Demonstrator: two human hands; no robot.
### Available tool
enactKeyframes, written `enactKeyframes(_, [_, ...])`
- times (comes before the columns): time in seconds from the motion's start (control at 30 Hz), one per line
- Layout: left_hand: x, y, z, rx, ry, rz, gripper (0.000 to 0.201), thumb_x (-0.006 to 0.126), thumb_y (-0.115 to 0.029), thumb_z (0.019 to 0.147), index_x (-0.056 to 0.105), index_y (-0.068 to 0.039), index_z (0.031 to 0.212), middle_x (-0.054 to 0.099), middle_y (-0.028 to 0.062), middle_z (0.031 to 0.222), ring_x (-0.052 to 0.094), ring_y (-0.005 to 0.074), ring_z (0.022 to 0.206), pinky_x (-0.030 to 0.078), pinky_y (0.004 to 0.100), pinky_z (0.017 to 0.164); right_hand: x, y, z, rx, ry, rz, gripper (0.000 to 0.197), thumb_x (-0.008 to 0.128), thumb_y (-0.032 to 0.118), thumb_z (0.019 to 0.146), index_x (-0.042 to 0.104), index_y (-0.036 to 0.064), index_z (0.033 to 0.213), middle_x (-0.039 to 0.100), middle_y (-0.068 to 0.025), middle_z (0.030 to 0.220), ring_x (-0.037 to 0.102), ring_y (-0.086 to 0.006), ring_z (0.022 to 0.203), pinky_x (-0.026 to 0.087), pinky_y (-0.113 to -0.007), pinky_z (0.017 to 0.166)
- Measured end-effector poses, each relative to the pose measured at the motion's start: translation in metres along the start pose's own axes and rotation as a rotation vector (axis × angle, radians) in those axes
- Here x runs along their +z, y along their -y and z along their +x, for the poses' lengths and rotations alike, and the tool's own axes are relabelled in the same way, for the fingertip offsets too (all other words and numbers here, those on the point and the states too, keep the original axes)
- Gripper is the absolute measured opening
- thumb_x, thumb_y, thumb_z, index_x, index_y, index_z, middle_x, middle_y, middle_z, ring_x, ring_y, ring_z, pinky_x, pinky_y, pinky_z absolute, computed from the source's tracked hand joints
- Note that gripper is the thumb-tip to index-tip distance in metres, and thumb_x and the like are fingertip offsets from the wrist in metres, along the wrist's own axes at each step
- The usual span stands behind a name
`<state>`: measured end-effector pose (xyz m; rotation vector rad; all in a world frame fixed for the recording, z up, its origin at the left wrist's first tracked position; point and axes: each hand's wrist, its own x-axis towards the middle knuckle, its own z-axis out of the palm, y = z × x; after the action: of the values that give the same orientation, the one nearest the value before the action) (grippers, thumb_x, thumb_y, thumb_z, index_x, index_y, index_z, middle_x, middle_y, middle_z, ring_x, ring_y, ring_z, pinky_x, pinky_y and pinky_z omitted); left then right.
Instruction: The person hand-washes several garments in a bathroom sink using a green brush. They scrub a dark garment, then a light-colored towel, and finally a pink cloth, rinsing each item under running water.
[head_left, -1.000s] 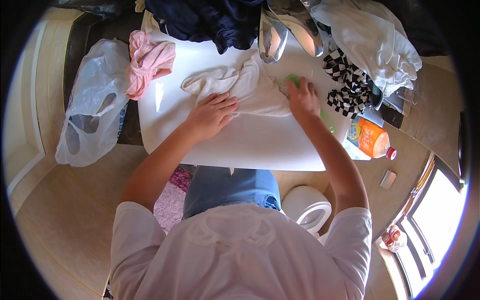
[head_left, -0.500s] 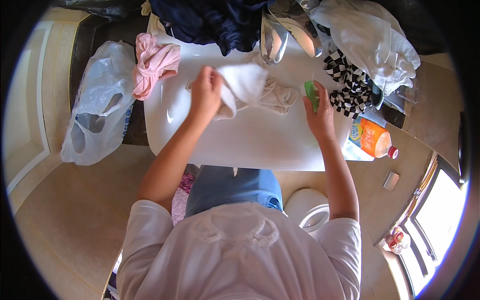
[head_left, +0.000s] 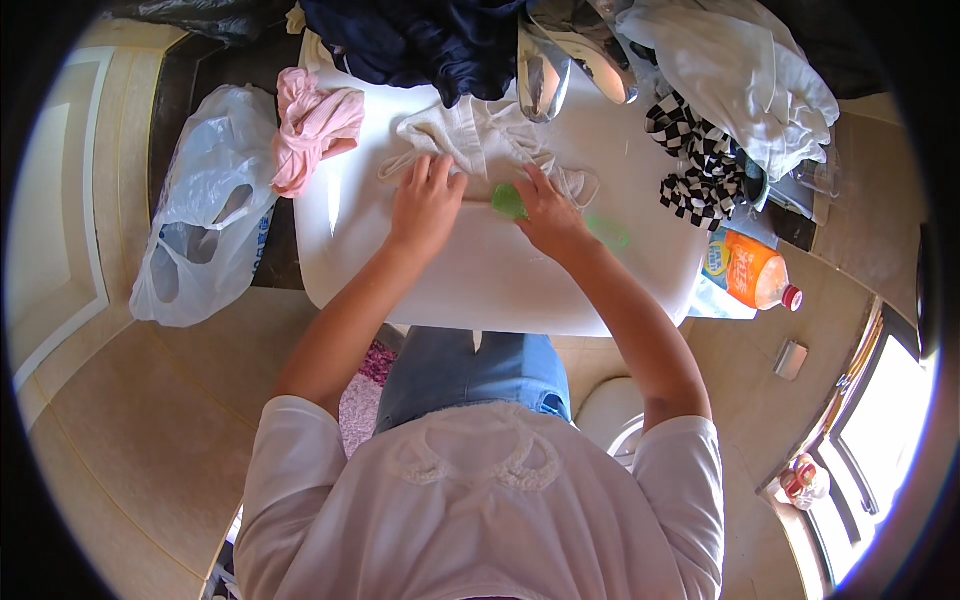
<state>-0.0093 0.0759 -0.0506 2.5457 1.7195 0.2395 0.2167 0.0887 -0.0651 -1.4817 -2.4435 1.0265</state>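
A rumpled off-white cloth lies spread in the white basin. On its near left edge rests my left hand, fingers stretched out over the fabric and thumb apart. My right hand grips a green bar of soap by the cloth's near right part. Only the left end of the bar shows; my fingers hide the remainder. A faint green smear, perhaps a motion ghost, appears to the right of that hand.
Pink cloth hangs over the left rim beside a white plastic bag. Dark clothes and the metal faucet occupy the far side. At right are checkered fabric, white clothing and an orange bottle.
The cloth, lifted in my left hand before, now lies spread in the basin. My left hand has lowered onto it. My right hand has brought the green soap leftward to the cloth.
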Motion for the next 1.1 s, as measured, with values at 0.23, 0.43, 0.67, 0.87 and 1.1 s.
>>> enactKeyframes(0.23, [-0.016, 0.020, -0.010, -0.423, -0.203, -0.628, 0.020, 0.063, -0.004, 0.088, 0.051, -0.004, 0.103, 0.058, 0.0153, 0.104, 0.057, 0.0379, 0.093, 0.049, 0.0455, 0.080, -0.024, -0.028, 0.002, 0.112, -0.052, -0.104, 0.051, 0.070, 0.000, 0.075, 0.047, 0.0044, 0.121, 0.057, -0.0189, 0.118, 0.054, -0.0412, 0.111, 0.047, -0.048, 0.093])
enactKeyframes(0.43, [-0.026, 0.009, 0.001, -0.176, -0.241, -0.212, 0.027, 0.071, -0.010, 0.083, 0.054, -0.008, 0.103, 0.057, 0.0084, 0.111, 0.055, 0.0308, 0.106, 0.046, 0.0436, 0.085, -0.023, -0.034, -0.013, 0.056, -0.136, -0.080, 0.058, 0.073, 0.007, 0.074, 0.045, 0.0100, 0.124, 0.058, -0.0163, 0.116, 0.055, -0.0371, 0.113, 0.049, -0.047, 0.093])
enactKeyframes(0.67, [-0.011, 0.033, -0.010, -0.182, 0.059, -0.312, 0.027, 0.069, -0.010, 0.083, 0.054, -0.009, 0.106, 0.063, 0.0089, 0.106, 0.059, 0.0317, 0.105, 0.047, 0.0424, 0.086, -0.019, -0.019, 0.006, 0.177, 0.029, -0.373, 0.035, 0.057, 0.006, 0.084, 0.045, 0.0115, 0.117, 0.061, -0.0133, 0.105, 0.065, -0.0334, 0.098, 0.056, -0.045, 0.081])
enactKeyframes(0.87, [-0.075, 0.007, -0.007, -0.572, 0.269, -0.896, 0.027, 0.066, -0.007, 0.085, 0.054, -0.009, 0.109, 0.066, 0.0119, 0.110, 0.060, 0.0362, 0.105, 0.046, 0.0464, 0.089, -0.115, -0.020, -0.015, 0.206, -0.190, -0.401, 0.038, 0.063, 0.008, 0.082, 0.048, 0.0152, 0.116, 0.063, -0.0104, 0.101, 0.066, -0.0339, 0.095, 0.056, -0.047, 0.073])
enactKeyframes(1.1, [-0.034, 0.011, -0.014, 0.031, 0.140, -0.163, 0.056, 0.069, -0.016, 0.085, 0.050, -0.016, 0.137, 0.042, 0.0069, 0.148, 0.039, 0.0241, 0.137, 0.033, 0.0437, 0.111, -0.088, -0.009, 0.007, 0.282, -0.348, -0.341, 0.076, 0.076, 0.040, 0.077, 0.041, 0.0212, 0.142, 0.058, -0.0093, 0.112, 0.065, -0.0339, 0.094, 0.056, -0.045, 0.072])
